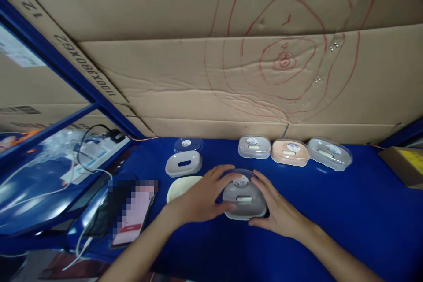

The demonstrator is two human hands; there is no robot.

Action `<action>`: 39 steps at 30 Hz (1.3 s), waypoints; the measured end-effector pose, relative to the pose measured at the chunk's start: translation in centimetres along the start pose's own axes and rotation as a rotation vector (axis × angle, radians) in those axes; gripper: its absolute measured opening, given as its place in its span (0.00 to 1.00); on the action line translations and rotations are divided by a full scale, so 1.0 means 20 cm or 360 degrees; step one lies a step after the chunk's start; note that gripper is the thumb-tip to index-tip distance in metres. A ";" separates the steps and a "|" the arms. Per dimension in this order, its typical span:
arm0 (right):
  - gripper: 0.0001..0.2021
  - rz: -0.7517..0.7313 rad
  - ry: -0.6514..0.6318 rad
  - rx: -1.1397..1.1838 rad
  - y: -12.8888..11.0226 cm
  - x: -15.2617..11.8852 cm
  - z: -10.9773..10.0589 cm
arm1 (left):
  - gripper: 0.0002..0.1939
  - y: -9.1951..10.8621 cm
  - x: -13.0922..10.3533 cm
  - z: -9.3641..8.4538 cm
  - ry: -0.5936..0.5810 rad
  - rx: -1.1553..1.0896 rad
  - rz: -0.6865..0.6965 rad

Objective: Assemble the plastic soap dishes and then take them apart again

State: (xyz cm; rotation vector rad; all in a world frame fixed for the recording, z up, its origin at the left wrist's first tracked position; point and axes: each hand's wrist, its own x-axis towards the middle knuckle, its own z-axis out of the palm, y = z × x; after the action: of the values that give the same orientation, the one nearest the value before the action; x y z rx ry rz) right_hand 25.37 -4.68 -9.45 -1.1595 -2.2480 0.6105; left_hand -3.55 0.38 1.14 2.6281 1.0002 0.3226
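A grey soap dish (245, 211) with a clear lid (246, 176) is held between my hands in the middle of the blue table. My left hand (208, 196) grips its left side, thumb near the front and fingers along the lid's back edge. From the right, my right hand (280, 211) curls round the dish, fingers on the lid and thumb low at the front. A round sticker and a pale bar show on the box. Partly behind my left hand lies a cream dish (180, 185). Beyond it are a white slotted piece (172, 167) and a separate clear lid (195, 145).
Along the back stand a lidded light grey box (254, 153), a peach one (284, 159) and another grey one (330, 163). A phone-like device (134, 224) and cables (79, 240) lie left. Cardboard (172, 75) walls the back; a carton (396, 167) sits right.
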 end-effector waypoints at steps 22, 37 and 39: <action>0.60 -0.0008 -0.0103 -0.0033 -0.01 0.01 -0.05 | 0.51 -0.02 0.18 0.10 -0.0271 0.0058 -0.0002; 0.57 0.0152 -0.0004 0.0146 0.02 0.01 -0.06 | 0.47 -0.13 0.16 0.15 -0.0135 -0.0590 -0.0178; 0.56 0.0118 -0.0028 0.0047 0.03 0.00 -0.04 | 0.43 -0.17 0.16 0.14 -0.0002 -0.0175 -0.0206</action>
State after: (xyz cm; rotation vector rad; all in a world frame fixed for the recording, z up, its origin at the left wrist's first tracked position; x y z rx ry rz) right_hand 26.21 -4.20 -9.15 -1.2322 -2.2112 0.6834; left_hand -2.42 4.33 -2.44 2.4523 1.1130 0.3355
